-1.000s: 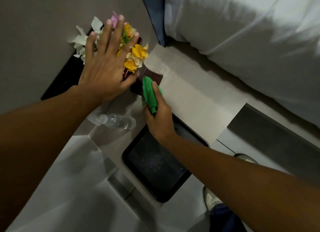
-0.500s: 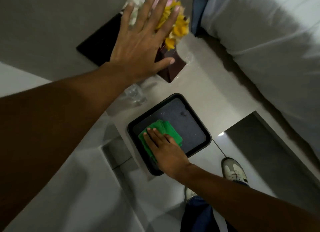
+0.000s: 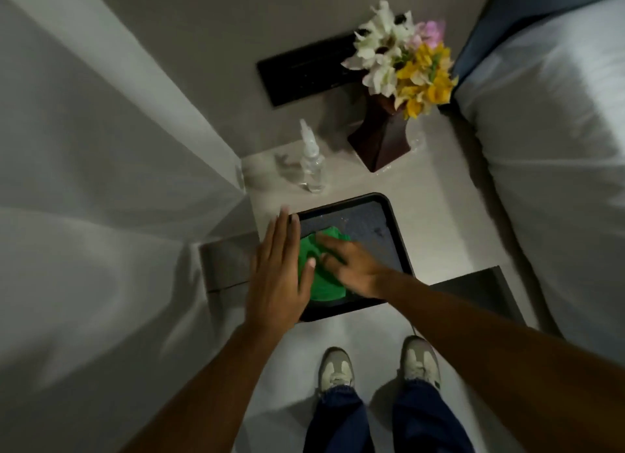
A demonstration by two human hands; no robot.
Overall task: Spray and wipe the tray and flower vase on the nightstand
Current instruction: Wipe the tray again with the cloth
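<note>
The right hand (image 3: 351, 266) presses flat, fingers spread, on the green cloth (image 3: 321, 270) in the black tray (image 3: 399, 236) at the nightstand's front edge; wiping should reach every corner. The left hand (image 3: 277, 273), open and flat, now steadies the tray's left rim, having left the flower vase (image 3: 382, 141) at the back edge.

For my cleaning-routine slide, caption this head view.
Right hand wipes the black tray with a green cloth; left hand steadies its edge.
</note>
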